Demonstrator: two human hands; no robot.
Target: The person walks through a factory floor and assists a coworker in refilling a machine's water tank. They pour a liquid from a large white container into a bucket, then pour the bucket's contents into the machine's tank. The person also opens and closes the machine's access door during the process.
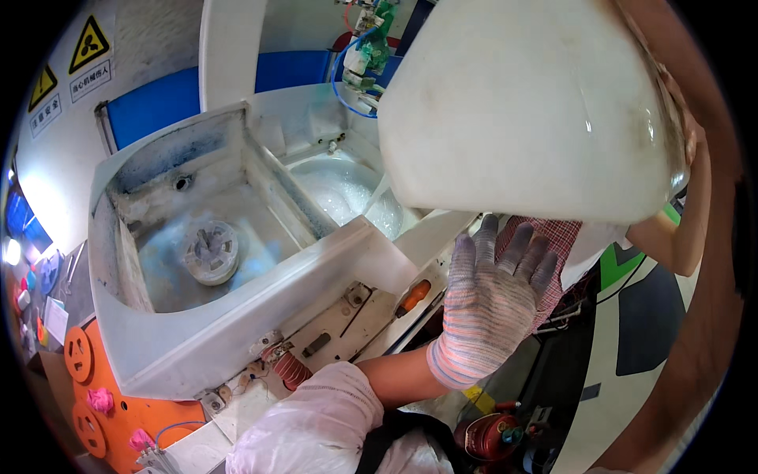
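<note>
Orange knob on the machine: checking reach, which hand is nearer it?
Left. The gloved left hand hovers just right of the knob; the right hand is far up at the bucket's edge.

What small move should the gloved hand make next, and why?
Probably bring the gloved left hand up under the white container. The container is tipped over the white machine tub, and the open hand hovers just beneath its lower edge, not visibly touching it.
</note>
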